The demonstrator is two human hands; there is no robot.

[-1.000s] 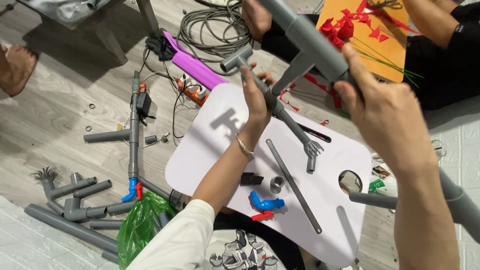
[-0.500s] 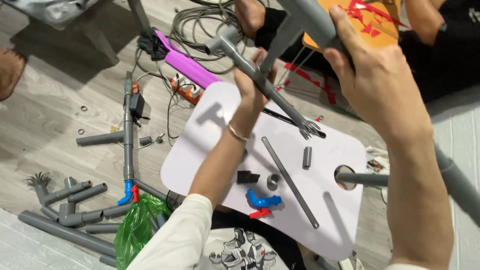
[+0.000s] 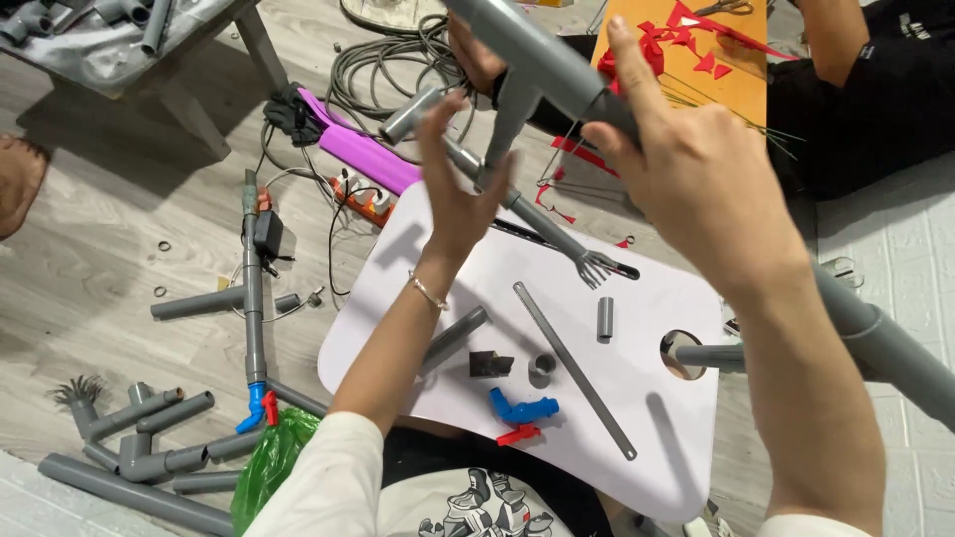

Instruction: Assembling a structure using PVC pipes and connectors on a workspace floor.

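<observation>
The right hand [image 3: 706, 189] is closed around a thick grey pipe [image 3: 542, 65], thumb on top, holding it up in the air above the white board [image 3: 637, 398]. The left hand [image 3: 453, 189] is open, fingers spread, palm touching a thinner branch [image 3: 502, 119] that goes down from the pipe. It grasps nothing that I can see.

The pipe looks like rigid plastic, light for its length, smooth and a little slippery. It will not bend, but the joints may turn or pull apart, so I think it is better to hold it near a joint with the whole hand.

A thin rod [image 3: 537, 219] with a split end [image 3: 595, 267] passes behind the left hand. If it joins the pipe, I cannot tell. The upper end of the pipe is cut off by the frame, and the right forearm hides part of a lower pipe [image 3: 885, 343].
</observation>
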